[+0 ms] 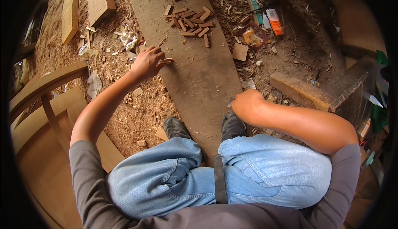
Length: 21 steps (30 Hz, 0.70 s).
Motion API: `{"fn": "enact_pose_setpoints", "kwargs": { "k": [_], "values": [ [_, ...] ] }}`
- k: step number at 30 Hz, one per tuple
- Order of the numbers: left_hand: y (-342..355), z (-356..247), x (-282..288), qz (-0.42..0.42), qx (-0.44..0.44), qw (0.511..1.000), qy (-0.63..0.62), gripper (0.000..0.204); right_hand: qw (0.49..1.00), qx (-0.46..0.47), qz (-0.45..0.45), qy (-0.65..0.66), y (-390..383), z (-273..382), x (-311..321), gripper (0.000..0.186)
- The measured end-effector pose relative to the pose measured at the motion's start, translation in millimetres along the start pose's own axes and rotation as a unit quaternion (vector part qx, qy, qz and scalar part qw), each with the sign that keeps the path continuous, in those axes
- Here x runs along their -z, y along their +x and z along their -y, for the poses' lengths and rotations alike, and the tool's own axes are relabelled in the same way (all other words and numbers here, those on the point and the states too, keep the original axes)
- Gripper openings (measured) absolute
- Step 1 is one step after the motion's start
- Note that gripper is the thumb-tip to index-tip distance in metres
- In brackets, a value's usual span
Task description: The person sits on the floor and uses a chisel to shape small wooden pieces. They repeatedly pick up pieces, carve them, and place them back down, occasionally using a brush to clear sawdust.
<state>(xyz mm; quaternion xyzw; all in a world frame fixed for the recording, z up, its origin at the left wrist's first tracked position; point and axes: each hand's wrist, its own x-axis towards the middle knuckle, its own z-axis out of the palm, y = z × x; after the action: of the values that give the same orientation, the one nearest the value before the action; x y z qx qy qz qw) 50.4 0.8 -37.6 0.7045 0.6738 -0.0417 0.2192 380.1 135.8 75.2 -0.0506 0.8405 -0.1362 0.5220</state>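
My left hand (146, 62) is over the left edge of a long wooden plank (199, 86), its fingers curled. A small reddish-brown wooden block (167, 61) sticks out by the thumb and appears pinched there. Farther along the plank lies a loose heap of similar small wooden blocks (188, 21). At the plank's right edge, near my right shoe, my right hand (248, 106) is closed with its back up. A small shiny bit shows at its fingers, but what they hold is hidden.
Wood shavings and scraps cover the ground. Two thick boards (100, 5) lie at the far left, and a wooden frame (45, 88) stands nearer. On the right are an orange-and-white box (274, 22), a square wood offcut (240, 51) and a heavy timber beam (300, 90).
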Motion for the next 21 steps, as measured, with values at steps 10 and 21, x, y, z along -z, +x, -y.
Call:
{"fn": "enact_pose_setpoints", "kwargs": {
  "k": [10,21],
  "values": [
    [-4.1,-0.3,-4.1,0.003,0.027,0.999,-0.017,0.024,0.998,-0.012,0.054,-0.01,3.8,0.1,4.7,0.027],
    [-7.1,-6.7,-1.5,0.011,0.065,0.995,-0.069,0.026,0.999,-0.014,0.04,0.008,9.2,-3.3,-2.2,0.025]
  ]
}}
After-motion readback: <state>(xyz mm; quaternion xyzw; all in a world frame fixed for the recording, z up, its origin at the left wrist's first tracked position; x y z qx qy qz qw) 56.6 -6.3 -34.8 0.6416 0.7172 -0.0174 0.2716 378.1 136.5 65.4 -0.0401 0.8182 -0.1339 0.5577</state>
